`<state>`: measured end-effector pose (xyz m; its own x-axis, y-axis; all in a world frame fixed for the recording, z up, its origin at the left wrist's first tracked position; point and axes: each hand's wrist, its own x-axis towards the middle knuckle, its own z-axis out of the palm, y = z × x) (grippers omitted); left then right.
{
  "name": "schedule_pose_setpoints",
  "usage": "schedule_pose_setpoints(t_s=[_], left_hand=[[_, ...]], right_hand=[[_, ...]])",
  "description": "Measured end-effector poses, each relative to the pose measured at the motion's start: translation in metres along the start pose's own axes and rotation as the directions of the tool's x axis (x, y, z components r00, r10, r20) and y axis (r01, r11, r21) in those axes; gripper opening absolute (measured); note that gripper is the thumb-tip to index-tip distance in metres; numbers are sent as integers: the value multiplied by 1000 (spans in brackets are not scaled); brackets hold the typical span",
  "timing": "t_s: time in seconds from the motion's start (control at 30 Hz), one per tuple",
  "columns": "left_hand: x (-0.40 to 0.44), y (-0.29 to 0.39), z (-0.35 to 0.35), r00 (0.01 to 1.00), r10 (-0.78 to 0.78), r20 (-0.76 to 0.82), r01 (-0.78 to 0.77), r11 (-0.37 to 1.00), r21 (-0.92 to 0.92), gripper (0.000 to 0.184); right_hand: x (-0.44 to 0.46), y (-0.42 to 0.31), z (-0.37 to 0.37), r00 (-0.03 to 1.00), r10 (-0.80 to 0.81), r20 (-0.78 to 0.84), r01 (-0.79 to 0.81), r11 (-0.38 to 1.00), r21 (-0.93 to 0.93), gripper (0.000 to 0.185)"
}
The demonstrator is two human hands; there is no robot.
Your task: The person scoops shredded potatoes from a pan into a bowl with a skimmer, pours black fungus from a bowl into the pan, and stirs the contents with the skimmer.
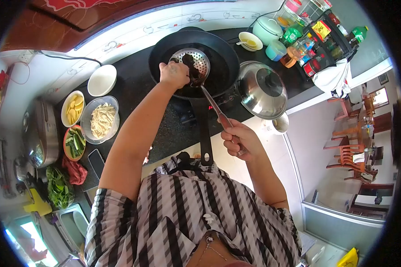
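Observation:
My right hand [240, 140] is wrapped round the handle of a perforated skimmer [203, 66], whose bowl hangs over the black wok [228, 58]. Dark, wet-looking food pieces [191, 71] lie in the skimmer; their kind is unclear. At the skimmer's left side is my left hand [174, 74], its fingers curled in against the bowl and the dark food. Whatever those fingers grip is hidden under the hand. The wok's long handle points towards my body.
To the left stand a white bowl [102, 80], yellow slices [75, 107], pale strips [103, 121], cut green vegetables [75, 143] and a phone [96, 162]. Right of the wok are a steel lid [262, 91], a small bowl [250, 42] and a rack of bottles [318, 44].

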<state>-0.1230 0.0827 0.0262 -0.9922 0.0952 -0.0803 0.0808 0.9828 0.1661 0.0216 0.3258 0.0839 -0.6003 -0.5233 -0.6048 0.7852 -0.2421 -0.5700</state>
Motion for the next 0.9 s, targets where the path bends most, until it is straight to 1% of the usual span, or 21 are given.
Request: schedule_pose_setpoints(t_s=[0.03, 0.17, 0.27, 0.37, 0.47, 0.57, 0.67, 0.77, 0.87, 0.9], left_hand=[[7, -6, 5, 999, -49, 2, 49, 996, -79, 19], [8, -14, -4, 993, -115, 12, 113, 944, -311, 21], [10, -20, -2, 994, -106, -10, 96, 927, -362, 24], [10, -20, 2, 990, -125, -60, 99, 940, -326, 26], [8, -19, 2, 988, -134, -73, 111, 960, -258, 27], [4, -17, 6, 985, -81, -150, 51, 980, -194, 27], [3, -17, 10, 979, -57, -195, 18, 980, -199, 23], [-2, -15, 7, 995, -46, -92, 32, 988, -150, 24], [-7, -16, 14, 976, -84, -202, 53, 987, -154, 32], [-11, -20, 17, 959, -93, -267, 42, 981, -192, 33]], right_hand=[[0, -1, 0, 1000, 1, 4, -1, 1000, -2, 20], [-2, -4, 2, 1000, -22, -12, 22, 999, -25, 20], [0, -3, 1, 1000, -25, 2, 25, 999, -20, 21], [1, 0, 1, 998, -52, -25, 51, 998, -47, 23], [1, 4, 2, 993, -108, -49, 104, 991, -84, 25], [2, 6, 4, 981, -163, -104, 144, 975, -168, 29], [5, 7, 2, 971, -210, -116, 179, 955, -235, 33], [9, 10, -3, 953, -275, -122, 216, 908, -359, 37], [15, 11, -12, 931, -353, -92, 253, 807, -534, 43], [17, 13, -12, 914, -386, -123, 230, 745, -626, 45]])
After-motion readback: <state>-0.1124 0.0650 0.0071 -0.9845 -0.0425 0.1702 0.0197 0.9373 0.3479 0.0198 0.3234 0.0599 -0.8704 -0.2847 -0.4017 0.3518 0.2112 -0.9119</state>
